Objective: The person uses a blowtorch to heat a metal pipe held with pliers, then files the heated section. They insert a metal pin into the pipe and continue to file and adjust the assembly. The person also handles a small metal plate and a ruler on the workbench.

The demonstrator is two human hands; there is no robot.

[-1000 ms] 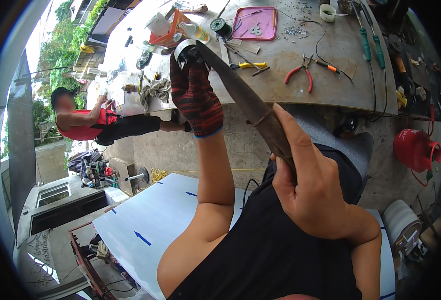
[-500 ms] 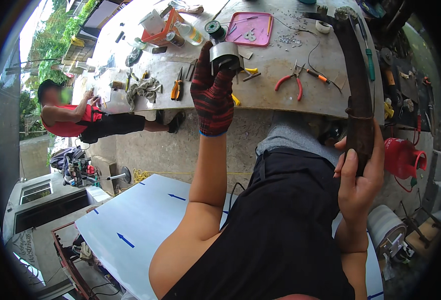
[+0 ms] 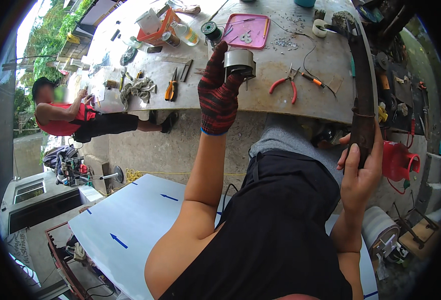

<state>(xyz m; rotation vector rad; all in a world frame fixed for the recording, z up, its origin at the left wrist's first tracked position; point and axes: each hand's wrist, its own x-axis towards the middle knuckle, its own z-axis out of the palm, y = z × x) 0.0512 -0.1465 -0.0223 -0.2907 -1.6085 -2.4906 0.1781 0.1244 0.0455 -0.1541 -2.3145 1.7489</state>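
Note:
My left hand (image 3: 218,97), in a red-and-black knit glove, is closed round a curved silver metal piece (image 3: 240,58) with thin prongs on its underside, raised over the table's near edge. My bare right hand (image 3: 361,175) grips the thick lower end of a long dark tool (image 3: 363,90). A wire is bound round its handle, and a narrow head juts left at its far end; I cannot make out its exact kind. Between the hands, on the table, lie red-handled pliers (image 3: 286,86) with spread handles and an orange-and-black pen-like tool (image 3: 314,80).
The worktable (image 3: 265,97) bears a pink tray (image 3: 257,36), wire spool (image 3: 211,31), tape roll (image 3: 319,29), orange basket (image 3: 155,34) and orange-handled pliers (image 3: 171,89). A co-worker (image 3: 63,112) stands at the left. A red gas cylinder (image 3: 394,159) is at the right, and a pale arrow-marked board (image 3: 145,220) lies below.
The metal piece in my left hand has shifted right and slightly nearer. The dark tool's head has swung a little right. Both grips stay closed, and the whole view has shifted slightly.

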